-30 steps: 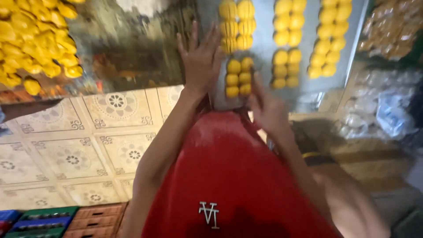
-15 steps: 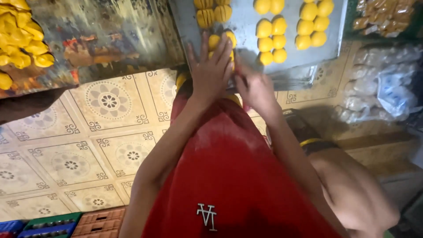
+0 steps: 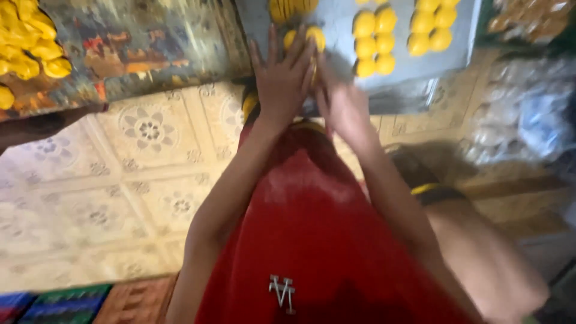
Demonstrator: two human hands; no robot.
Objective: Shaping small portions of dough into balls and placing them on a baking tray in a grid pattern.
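My left hand is raised in front of my red shirt, its back to the camera and its fingers spread. My right hand is blurred and pressed close against it, palm to palm. Whether anything lies between the palms is hidden. Just beyond the fingertips lies a grey metal tray with rows of round yellow dough balls. Two of the balls show right above my left fingers.
A worn patterned cloth at the upper left carries a heap of yellow pieces. A cream floral tiled floor runs below. Clear plastic bags lie at the right, and coloured crates at the bottom left.
Both hands have drawn back from the tray and come together palm to palm. The tray and the heap of yellow pieces have slid toward the top of the view.
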